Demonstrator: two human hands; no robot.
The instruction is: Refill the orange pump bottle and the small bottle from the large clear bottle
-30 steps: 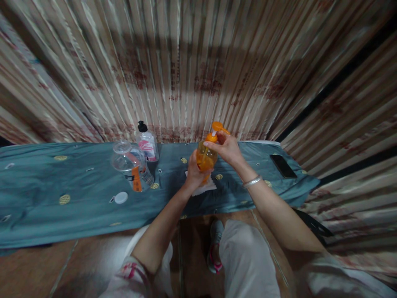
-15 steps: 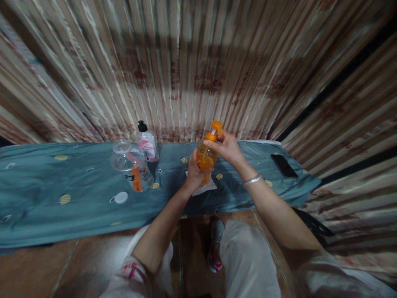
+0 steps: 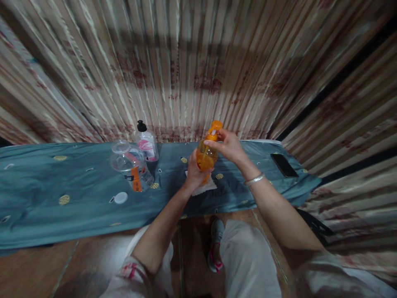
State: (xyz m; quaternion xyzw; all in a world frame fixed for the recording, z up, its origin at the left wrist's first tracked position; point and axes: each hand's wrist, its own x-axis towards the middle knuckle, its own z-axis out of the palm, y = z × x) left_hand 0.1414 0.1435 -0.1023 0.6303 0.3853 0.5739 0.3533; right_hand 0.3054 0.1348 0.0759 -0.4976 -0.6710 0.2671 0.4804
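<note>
An orange pump bottle (image 3: 206, 156), see-through and holding amber liquid, stands above the middle of the cloth-covered table. Wrapped round its lower body is my left hand (image 3: 195, 171). My right hand (image 3: 228, 145) grips the orange pump top (image 3: 216, 125) at the bottle's neck, thumb and fingers closed on it. A white tissue or wipe (image 3: 206, 186) lies flat under the bottle. The bottle's base is partly hidden by my left fingers.
To the left stand a large clear plastic bottle (image 3: 126, 161) with an orange label and a clear pump bottle (image 3: 147, 145) with a black top. A white cap (image 3: 120, 198) lies in front of them. At the right rests a black phone (image 3: 284, 165). A pleated curtain (image 3: 198, 74) hangs behind the table (image 3: 34, 198).
My right hand has turned slightly at the pump top, its wrist and bracelet shifting a little to the right. My left hand and the bottle's body stay in place.
</note>
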